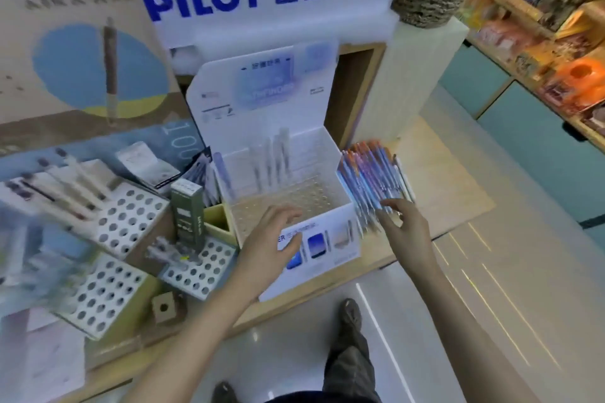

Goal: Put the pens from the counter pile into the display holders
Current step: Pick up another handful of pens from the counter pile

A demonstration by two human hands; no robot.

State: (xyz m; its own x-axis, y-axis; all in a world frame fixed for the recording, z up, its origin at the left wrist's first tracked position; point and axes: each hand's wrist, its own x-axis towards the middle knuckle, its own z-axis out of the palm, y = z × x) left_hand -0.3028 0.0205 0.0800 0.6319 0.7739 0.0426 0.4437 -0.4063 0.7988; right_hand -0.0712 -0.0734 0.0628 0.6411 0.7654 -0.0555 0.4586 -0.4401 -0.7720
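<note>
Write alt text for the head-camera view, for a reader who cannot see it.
A person's right hand reaches onto a pile of colourful pens on a wooden counter; the open left hand hovers at a white display holder.

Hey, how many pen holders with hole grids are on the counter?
4. Three white at left: upper holder, lower holder, small holder. The fourth is the centre box, with a clear grid. The blurred far left may hide more.

Two bare forearms (203, 327), dark olive-grey trousers (352, 373), dark shoes (351, 312)
</note>
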